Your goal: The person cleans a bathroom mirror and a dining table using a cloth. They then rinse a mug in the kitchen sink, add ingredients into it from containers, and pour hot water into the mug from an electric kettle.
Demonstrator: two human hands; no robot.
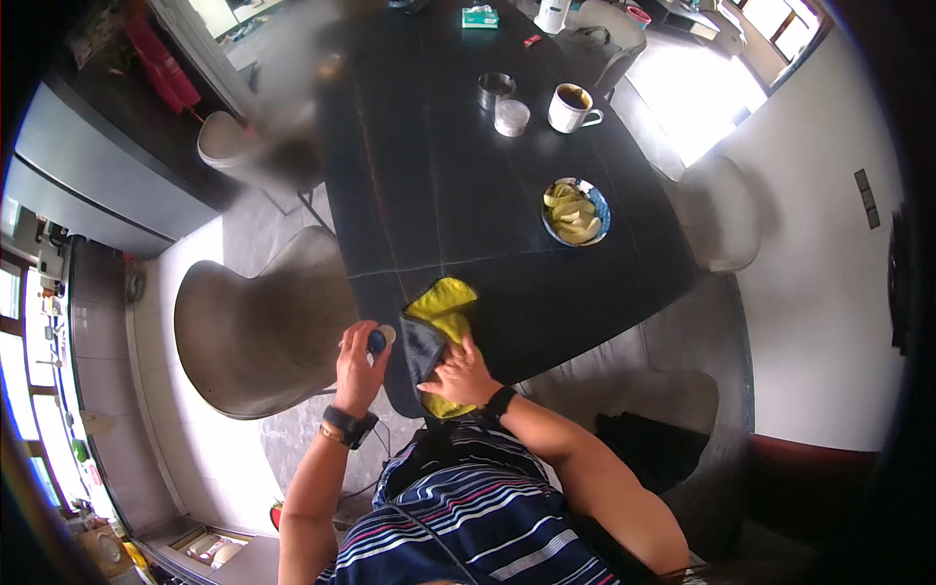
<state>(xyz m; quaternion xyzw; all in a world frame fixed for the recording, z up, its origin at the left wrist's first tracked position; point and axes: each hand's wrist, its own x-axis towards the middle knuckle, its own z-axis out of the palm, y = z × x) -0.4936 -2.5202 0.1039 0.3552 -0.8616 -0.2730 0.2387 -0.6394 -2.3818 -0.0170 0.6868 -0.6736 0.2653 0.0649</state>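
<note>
My left hand [359, 375] is closed around a small round item with a dark blue part [376, 341] and a pale round end, held at the table's left edge. What exactly it is I cannot make out. My right hand [460, 377] grips and presses a yellow and dark grey cloth [444, 304] at the near end of the table. The cloth lies folded over, its grey side showing on the left and yellow at the top and bottom. A small gap separates the left hand from the cloth.
On the dark table [507, 283] stand a patterned bowl of cut fruit [603, 222], a white mug of dark drink [568, 118], a metal tin [495, 86], a pale round container [512, 119] and a green tissue box [480, 18]. A chair [263, 331] stands close on the left.
</note>
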